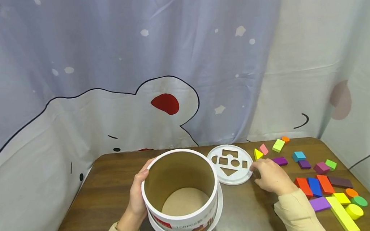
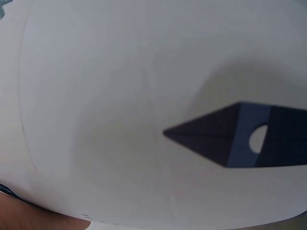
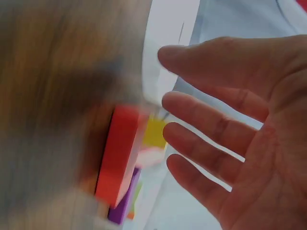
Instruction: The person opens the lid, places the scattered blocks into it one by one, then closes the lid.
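Holding bucket [image 1: 199, 216], left fingers [image 1: 142, 174] against side; right fingers [image 3: 206, 114] beside lid [image 1: 242, 174]

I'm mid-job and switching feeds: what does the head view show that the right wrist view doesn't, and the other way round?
Only the head view: the left hand holding the white tub, the tub's inside, and the yellow cylinder.

Only the right wrist view: the palm side of the right hand.

Both: the right hand itself, the brown table and at least one red block.
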A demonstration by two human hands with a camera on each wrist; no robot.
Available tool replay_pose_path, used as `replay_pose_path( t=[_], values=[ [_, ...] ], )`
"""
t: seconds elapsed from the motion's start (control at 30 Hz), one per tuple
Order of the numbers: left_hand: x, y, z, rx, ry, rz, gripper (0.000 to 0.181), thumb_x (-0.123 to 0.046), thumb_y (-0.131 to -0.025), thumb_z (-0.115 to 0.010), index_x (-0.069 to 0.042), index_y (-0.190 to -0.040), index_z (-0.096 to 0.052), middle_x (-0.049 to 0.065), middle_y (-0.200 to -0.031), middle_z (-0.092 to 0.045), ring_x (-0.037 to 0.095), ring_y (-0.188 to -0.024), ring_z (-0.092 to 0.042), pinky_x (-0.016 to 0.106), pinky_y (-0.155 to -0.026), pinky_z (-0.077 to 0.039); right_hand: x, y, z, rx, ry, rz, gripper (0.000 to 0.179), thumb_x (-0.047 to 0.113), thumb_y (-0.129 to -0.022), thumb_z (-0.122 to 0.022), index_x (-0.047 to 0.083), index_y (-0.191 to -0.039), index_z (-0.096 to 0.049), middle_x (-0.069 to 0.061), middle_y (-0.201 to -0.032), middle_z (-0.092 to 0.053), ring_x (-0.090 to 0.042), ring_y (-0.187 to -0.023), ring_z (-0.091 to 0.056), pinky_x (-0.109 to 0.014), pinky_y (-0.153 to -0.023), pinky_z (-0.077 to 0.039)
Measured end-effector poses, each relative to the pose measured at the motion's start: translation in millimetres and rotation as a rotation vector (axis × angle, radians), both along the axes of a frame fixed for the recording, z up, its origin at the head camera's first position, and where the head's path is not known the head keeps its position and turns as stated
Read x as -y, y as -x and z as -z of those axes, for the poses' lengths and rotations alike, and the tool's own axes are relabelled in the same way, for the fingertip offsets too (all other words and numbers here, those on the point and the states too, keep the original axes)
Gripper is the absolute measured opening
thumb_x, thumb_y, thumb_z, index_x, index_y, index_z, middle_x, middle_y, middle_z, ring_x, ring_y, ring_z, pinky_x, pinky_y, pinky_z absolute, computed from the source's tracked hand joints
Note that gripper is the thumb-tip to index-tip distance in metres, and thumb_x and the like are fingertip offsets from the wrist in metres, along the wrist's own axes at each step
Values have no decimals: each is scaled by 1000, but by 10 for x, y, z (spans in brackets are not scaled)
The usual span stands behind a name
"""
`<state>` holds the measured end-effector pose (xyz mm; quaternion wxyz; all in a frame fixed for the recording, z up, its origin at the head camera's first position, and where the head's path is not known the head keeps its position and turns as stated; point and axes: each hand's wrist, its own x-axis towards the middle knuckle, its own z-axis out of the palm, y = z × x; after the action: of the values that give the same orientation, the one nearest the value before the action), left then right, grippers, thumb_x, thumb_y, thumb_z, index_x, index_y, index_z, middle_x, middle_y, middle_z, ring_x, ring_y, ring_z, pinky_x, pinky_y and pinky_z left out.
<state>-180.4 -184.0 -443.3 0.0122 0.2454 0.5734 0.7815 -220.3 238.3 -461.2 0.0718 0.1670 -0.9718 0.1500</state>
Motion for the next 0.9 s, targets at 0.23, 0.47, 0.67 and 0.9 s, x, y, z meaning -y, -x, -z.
replay_pose_path(
  t=[0.23,0.47,0.67,0.9],
  values=[
    [16,11,11,17,25,-18,55,-28,-108,-19,-4,-154,-38,4,-144,-56,20,-131,-54,39,-110,-45,-271,21,44,86,5,57,34,-2,-68,-82,10,-99,-77,-9,-94,-67,-29,-85,-61,-51,-80,-56],
    [-30,-87,-127,6,38,-29,54,-30,-108,-20,-7,-151,-42,3,-142,-57,19,-131,-54,39,-110,-45,-346,72,124,127,6,78,38,-8,-65,-75,10,-99,-76,-9,-92,-63,-27,-80,-57,-50,-77,-56],
    [-45,-97,-153,-32,38,-26,54,-29,-108,-20,-5,-150,-43,4,-142,-57,19,-130,-54,36,-109,-45,-350,84,141,146,-7,84,38,-8,-66,-73,11,-99,-75,-9,-94,-64,-28,-82,-60,-54,-82,-56],
    [-17,-63,-90,-16,46,-30,55,-22,-108,-14,-6,-153,-42,4,-143,-56,20,-132,-53,37,-110,-44,-325,18,-23,27,54,45,32,0,-71,-81,10,-101,-74,-6,-94,-65,-28,-83,-64,-54,-80,-57]
  ],
)
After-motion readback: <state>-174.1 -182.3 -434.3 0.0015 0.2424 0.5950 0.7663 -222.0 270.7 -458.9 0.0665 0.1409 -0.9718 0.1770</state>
